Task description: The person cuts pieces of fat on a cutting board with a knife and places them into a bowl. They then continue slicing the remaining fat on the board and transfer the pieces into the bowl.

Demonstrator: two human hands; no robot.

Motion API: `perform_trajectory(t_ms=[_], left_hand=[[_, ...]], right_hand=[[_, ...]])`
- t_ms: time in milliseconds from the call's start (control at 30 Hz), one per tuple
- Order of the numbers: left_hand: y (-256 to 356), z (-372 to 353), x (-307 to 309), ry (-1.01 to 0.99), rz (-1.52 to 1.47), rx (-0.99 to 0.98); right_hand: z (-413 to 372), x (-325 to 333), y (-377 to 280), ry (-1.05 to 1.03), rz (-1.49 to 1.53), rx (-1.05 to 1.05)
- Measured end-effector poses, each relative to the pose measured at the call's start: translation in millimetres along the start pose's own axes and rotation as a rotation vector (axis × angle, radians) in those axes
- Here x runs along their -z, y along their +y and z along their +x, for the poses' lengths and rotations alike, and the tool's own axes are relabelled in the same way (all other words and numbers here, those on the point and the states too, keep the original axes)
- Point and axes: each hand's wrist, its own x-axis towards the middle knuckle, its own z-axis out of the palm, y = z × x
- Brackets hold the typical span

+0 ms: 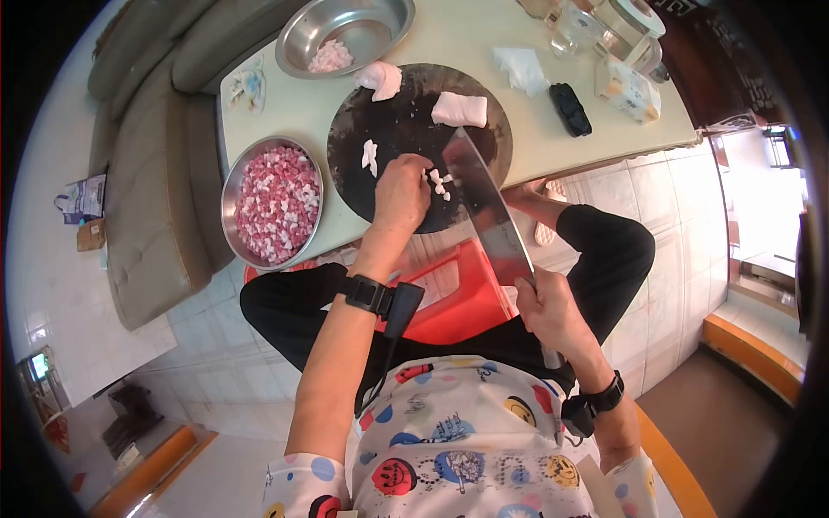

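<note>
On the dark round cutting board [354, 177], my left hand [402, 192] has its fingers curled at small white cut pieces [440, 185]; what lies between its fingertips is too small to make out. My right hand [553, 318] grips the handle of a large cleaver [494, 216], its blade slanting up over the board's right part, to the right of the pieces. A white block [459, 110] lies at the board's upper right, a folded white piece [380, 80] at its upper left edge, and a thin white strip [370, 158] left of my left hand.
A metal bowl of diced pink and white meat [276, 205] stands left of the board. Behind is a metal basin [296, 39] with pale bits. A black case [570, 110], tissue pack [628, 89] and glass pitcher [623, 34] stand right. A red stool [449, 298] is below.
</note>
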Motion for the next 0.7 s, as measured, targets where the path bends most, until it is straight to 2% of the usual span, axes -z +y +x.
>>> perform_trajectory(t_ms=[100,133,367,433,500,567,667,700], left_hand=[[7,-4,-7,0.022,0.026,-0.091],[8,-5,-8,-0.007,-0.027,-0.055],[21,-6,-26,-0.054,-0.113,0.008],[16,-2,-34,0.002,-0.02,-0.055],[12,2,-45,0.0,0.102,-0.001],[12,-1,-38,0.077,-0.029,-0.049],[7,-5,-23,0.095,-0.349,0.128],[2,-5,-16,0.112,-0.343,0.133]], right_hand=[[-2,11,-12,-0.014,0.067,-0.112],[-2,13,-16,-0.031,0.122,-0.184],[-5,15,-11,-0.024,0.129,-0.14],[-7,11,-4,-0.018,0.201,-0.184],[-9,9,-2,-0.008,0.18,-0.195],[-9,8,-1,-0.009,0.156,-0.214],[-9,6,2,-0.002,0.143,-0.188],[-8,6,1,-0.015,0.138,-0.174]])
